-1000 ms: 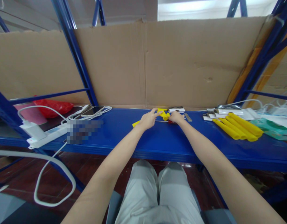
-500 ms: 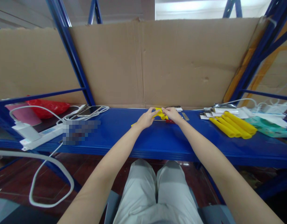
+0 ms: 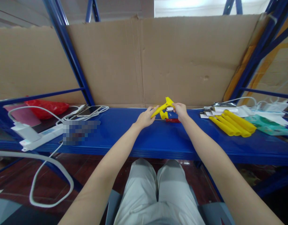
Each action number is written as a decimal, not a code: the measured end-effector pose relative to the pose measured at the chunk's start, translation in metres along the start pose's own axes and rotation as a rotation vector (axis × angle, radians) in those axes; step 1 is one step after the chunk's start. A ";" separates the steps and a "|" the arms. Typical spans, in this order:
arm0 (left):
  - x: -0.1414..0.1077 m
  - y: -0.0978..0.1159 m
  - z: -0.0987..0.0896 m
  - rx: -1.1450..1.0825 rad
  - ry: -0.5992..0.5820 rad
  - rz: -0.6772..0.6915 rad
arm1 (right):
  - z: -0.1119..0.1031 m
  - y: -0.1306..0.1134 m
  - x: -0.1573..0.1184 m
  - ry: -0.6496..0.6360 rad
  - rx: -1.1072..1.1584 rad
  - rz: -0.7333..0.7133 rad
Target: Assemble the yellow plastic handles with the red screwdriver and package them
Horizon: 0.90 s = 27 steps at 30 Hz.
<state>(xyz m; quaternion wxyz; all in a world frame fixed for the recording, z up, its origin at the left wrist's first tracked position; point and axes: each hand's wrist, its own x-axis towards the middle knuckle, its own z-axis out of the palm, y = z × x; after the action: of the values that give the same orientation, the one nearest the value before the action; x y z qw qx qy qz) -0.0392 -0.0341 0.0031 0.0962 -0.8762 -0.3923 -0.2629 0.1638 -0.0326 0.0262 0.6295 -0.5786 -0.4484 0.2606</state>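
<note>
A long yellow piece [image 3: 160,109] with a flared, forked end is held up between both hands over the blue table [image 3: 120,131]. My left hand [image 3: 145,118] is closed on its lower left end. The fingers of my right hand [image 3: 180,111] pinch the forked end at the upper right. Just below it on the table lie another yellow piece [image 3: 163,115] and a red object [image 3: 173,120], partly covered by my right hand. A small white item [image 3: 169,109] shows behind them.
Several yellow rolls [image 3: 233,123] lie at the right, beside a green packet [image 3: 268,125] and white papers. A white power strip [image 3: 44,137], cables and a red bag [image 3: 48,107] are at the left. Cardboard [image 3: 144,62] stands behind.
The yellow piece has been raised and now extends diagonally between the hands, its forked end showing. My right hand has moved slightly right, uncovering more of the items beneath.
</note>
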 end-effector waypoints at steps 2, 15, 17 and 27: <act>0.000 0.001 0.000 0.000 0.005 0.023 | -0.007 0.002 0.006 0.080 0.067 0.042; 0.013 0.008 -0.010 0.156 0.057 -0.296 | -0.019 -0.002 0.009 0.130 0.239 -0.004; 0.019 0.009 -0.006 0.179 0.001 -0.316 | -0.020 0.000 0.009 0.132 0.228 -0.006; 0.047 0.030 0.019 0.144 -0.169 -0.365 | -0.018 0.010 0.016 0.093 0.135 -0.079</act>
<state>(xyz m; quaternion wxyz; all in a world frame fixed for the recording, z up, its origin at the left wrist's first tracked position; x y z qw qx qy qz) 0.0166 -0.0174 0.0132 0.0759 -0.8004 -0.5690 -0.1727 0.1886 -0.0261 0.0221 0.6968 -0.5284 -0.4225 0.2382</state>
